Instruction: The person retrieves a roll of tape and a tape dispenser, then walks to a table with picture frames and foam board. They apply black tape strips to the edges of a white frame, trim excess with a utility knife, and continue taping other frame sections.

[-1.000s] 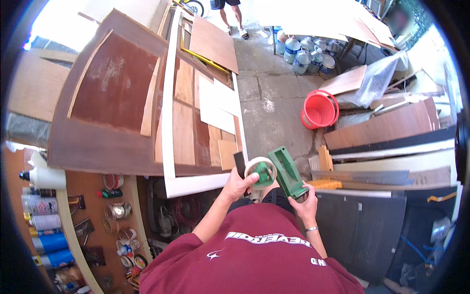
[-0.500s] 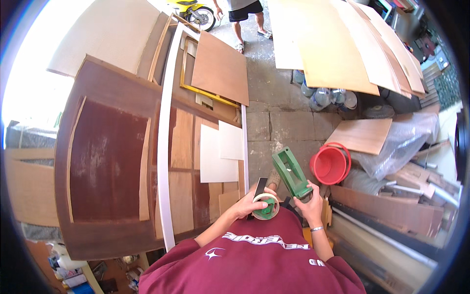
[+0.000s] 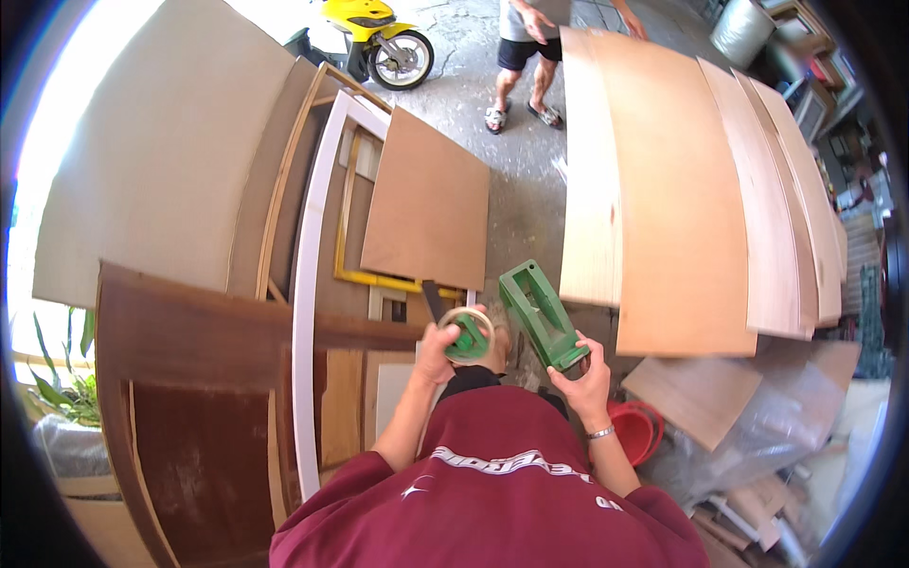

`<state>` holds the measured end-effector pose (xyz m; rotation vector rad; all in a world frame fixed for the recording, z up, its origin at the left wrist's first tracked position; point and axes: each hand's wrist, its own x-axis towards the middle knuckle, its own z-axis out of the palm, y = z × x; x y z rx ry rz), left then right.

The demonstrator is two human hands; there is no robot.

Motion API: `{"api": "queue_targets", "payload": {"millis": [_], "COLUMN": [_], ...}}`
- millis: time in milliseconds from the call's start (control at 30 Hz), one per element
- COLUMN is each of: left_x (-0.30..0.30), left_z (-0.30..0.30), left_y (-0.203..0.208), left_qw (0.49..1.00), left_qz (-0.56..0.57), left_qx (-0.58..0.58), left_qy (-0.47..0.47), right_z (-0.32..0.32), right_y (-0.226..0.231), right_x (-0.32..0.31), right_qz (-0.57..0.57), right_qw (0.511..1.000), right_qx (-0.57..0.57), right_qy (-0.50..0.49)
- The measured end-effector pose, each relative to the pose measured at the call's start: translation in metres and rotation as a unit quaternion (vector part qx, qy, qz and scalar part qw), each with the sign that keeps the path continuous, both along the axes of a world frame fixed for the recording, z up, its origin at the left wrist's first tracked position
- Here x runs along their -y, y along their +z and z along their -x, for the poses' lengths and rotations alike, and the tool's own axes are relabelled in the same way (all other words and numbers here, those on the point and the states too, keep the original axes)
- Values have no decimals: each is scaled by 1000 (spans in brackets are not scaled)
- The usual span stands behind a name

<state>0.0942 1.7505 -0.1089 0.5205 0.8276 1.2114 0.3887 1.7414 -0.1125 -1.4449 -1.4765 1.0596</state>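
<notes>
I stood over a grey floor [image 3: 526, 180] that carried a red bucket [image 3: 636, 432] to my right and, farther ahead, a yellow motorbike [image 3: 364, 23].

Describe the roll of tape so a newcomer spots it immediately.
Start at the maroon shirt at the bottom centre, then go up to the left hand. The roll of tape is held there, beside a dark strip. Unlike the long green holder in the right hand, it is a pale ring with a green centre.

A yellow motorbike [image 3: 358, 19] stands far left, a person [image 3: 519, 52] in black shorts to its right. Wide pale boards [image 3: 668, 208] lie right, a red bucket [image 3: 639, 431] nearer. Near left are a brown door [image 3: 204, 454] and a green plant [image 3: 83, 398].
</notes>
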Motion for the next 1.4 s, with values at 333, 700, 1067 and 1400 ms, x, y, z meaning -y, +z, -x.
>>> {"api": "queue_targets", "payload": {"millis": [333,700,1067,1400], "left_x": [-324,-658,-947,-1352], "left_z": [65,136,213,320], "left_y": [52,18,-41,7], "left_qw": [998,997,984,994], "left_qz": [-7,35,75,15], "left_qx": [7,39,122,59], "left_qy": [62,55,105,95], "right_z": [55,154,232,285], "right_y": [-12,-34,-11,-35], "right_x": [-288,-641,-991,-1304], "right_qz": [53,-41,-40,12], "right_qw": [995,997,998,989], "right_qx": [-82,62,55,133], "right_qy": [-5,-27,4,-69]}}
